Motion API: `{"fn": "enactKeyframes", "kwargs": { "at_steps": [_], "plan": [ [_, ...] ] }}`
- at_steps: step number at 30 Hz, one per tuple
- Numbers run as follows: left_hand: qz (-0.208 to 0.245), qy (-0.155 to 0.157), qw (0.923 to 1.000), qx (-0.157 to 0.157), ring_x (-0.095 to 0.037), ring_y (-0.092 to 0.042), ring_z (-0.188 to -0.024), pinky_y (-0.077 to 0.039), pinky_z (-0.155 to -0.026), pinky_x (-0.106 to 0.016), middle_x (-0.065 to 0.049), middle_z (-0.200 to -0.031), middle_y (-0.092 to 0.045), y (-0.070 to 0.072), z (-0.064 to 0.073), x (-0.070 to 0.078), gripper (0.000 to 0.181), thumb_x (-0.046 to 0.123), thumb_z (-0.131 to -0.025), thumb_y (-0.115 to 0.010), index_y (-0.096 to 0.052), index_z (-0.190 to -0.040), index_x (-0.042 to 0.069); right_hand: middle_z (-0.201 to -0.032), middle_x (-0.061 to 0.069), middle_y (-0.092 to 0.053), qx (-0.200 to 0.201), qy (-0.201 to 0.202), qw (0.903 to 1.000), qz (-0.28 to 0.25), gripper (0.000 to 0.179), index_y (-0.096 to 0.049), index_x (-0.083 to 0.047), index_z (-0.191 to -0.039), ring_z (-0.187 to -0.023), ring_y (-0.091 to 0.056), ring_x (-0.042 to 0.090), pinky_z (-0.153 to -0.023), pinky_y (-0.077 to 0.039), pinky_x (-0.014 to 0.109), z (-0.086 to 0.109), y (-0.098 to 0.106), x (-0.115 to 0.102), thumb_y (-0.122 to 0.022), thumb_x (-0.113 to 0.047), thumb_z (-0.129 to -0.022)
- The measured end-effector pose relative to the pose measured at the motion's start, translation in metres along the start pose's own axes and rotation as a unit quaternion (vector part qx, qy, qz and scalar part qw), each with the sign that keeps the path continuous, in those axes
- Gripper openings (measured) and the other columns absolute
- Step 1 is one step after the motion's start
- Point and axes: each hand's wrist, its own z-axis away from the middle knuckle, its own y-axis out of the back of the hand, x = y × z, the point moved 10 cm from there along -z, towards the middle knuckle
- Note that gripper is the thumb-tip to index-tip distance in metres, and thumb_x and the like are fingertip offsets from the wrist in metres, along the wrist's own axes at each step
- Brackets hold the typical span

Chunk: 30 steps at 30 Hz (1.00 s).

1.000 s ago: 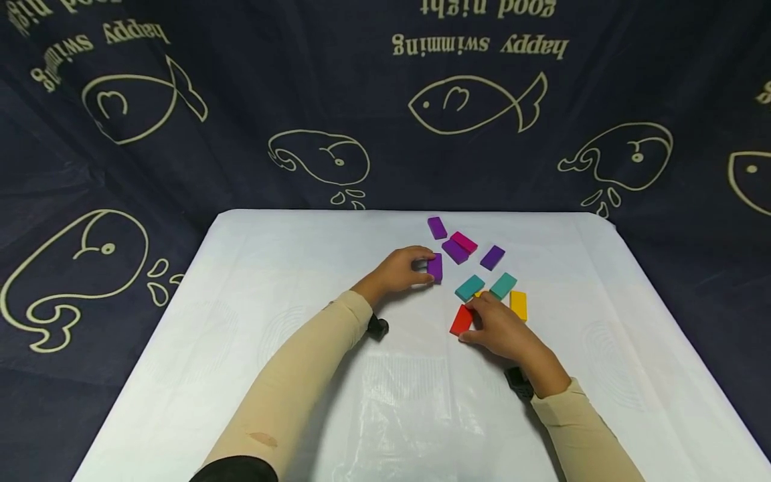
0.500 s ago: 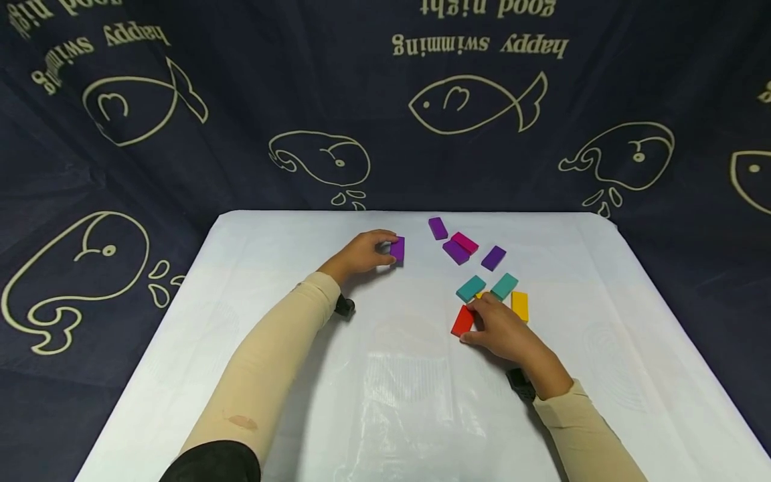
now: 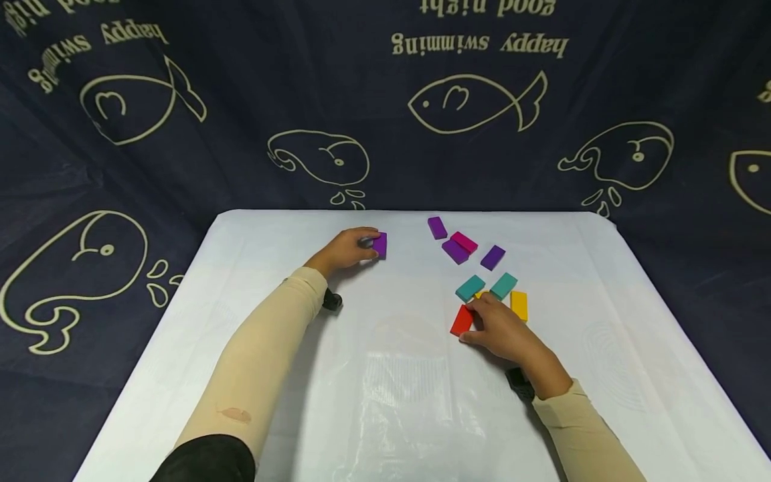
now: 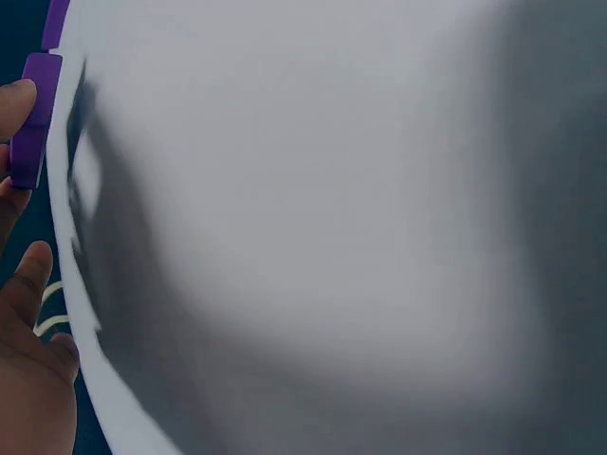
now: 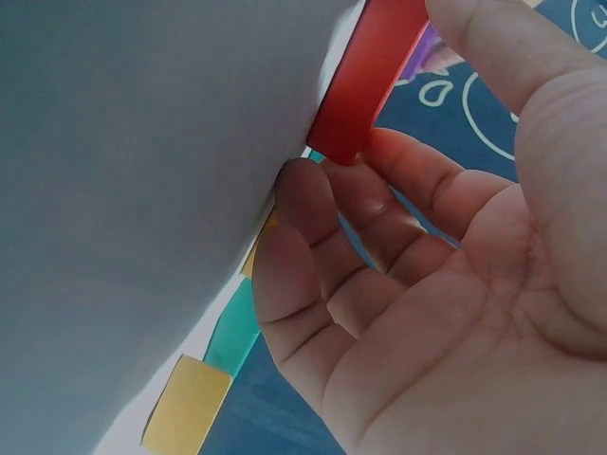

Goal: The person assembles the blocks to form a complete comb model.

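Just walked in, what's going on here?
A person works at a white table. The left hand pinches a purple block, apart from the others; the right hand holds a red block near teal blocks and yellow blocks. Three more purple blocks and a pink one lie farther back.

Dark cloth (image 3: 397, 161): all the legible stuff's on this, pale letters, upside down in the head view
Top line (image 3: 488, 8): "good night", right of centre, up against the upper edge
Second line (image 3: 480, 45): "happy swimming", just under the top one and above a fish outline (image 3: 478, 104)
Curved line (image 3: 120, 32): "happy swimming" again, over on the left, bending downward
Corner words (image 3: 24, 12): top left, clipped, can't read them whole
Right-edge lettering (image 3: 764, 92): cut off, can't make it out
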Motion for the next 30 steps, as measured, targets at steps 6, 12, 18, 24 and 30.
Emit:
{"fn": "enactKeyframes", "kwargs": {
  "at_steps": [6,12,18,24,30],
  "plan": [
    [-0.019,0.018,0.9996,-0.011,-0.028,-0.03,-0.146,-0.011,-0.121,-0.046,-0.007,-0.153,-0.043,-0.009,0.004,-0.008,0.055,0.021,-0.092,-0.069,-0.053,-0.144,0.011,-0.112,0.014,-0.056,-0.002,-0.001,1.0,-0.002,0.063,-0.062,0.005,-0.126,-0.099,-0.055,0.028,-0.097,-0.049,0.051,0.0,0.0,0.0,-0.085,-0.031,-0.079],
    [-0.025,0.01,0.9996,-0.004,-0.028,-0.026,-0.147,0.002,-0.12,-0.052,-0.012,-0.153,-0.042,-0.013,0.006,-0.011,0.057,0.024,-0.095,-0.066,-0.048,-0.147,0.011,-0.113,0.014,-0.056,0.001,0.0,1.0,-0.006,0.063,-0.062,0.005,-0.126,-0.1,-0.055,0.028,-0.097,-0.049,0.051,0.001,0.0,0.0,-0.085,-0.03,-0.079],
    [-0.024,0.012,0.9996,-0.003,-0.025,-0.021,-0.149,0.003,-0.121,-0.047,-0.01,-0.157,-0.037,-0.015,0.007,-0.019,0.058,0.027,-0.097,-0.062,-0.043,-0.151,0.013,-0.12,0.016,-0.055,0.0,-0.01,0.9998,-0.016,0.064,-0.061,0.004,-0.127,-0.106,-0.055,0.031,-0.099,-0.047,0.053,0.002,-0.002,0.003,-0.085,-0.031,-0.079],
    [-0.026,-0.018,0.9995,0.004,-0.028,-0.022,-0.149,0.003,-0.12,-0.053,-0.009,-0.154,-0.042,-0.015,0.008,-0.018,0.052,0.02,-0.096,-0.063,-0.05,-0.146,0.012,-0.121,0.017,-0.055,-0.003,-0.022,0.9997,-0.009,0.065,-0.061,0.003,-0.128,-0.108,-0.054,0.031,-0.099,-0.048,0.052,0.001,-0.003,0.004,-0.085,-0.032,-0.078],
    [-0.032,-0.017,0.9993,0.003,-0.028,-0.02,-0.149,0.004,-0.12,-0.051,-0.01,-0.156,-0.039,-0.016,0.008,-0.018,0.052,0.022,-0.097,-0.061,-0.049,-0.147,0.012,-0.122,0.018,-0.055,-0.004,-0.019,0.9998,-0.006,0.065,-0.061,0.003,-0.127,-0.109,-0.054,0.032,-0.099,-0.048,0.053,0.0,-0.003,0.004,-0.084,-0.033,-0.078]
  ]
}}
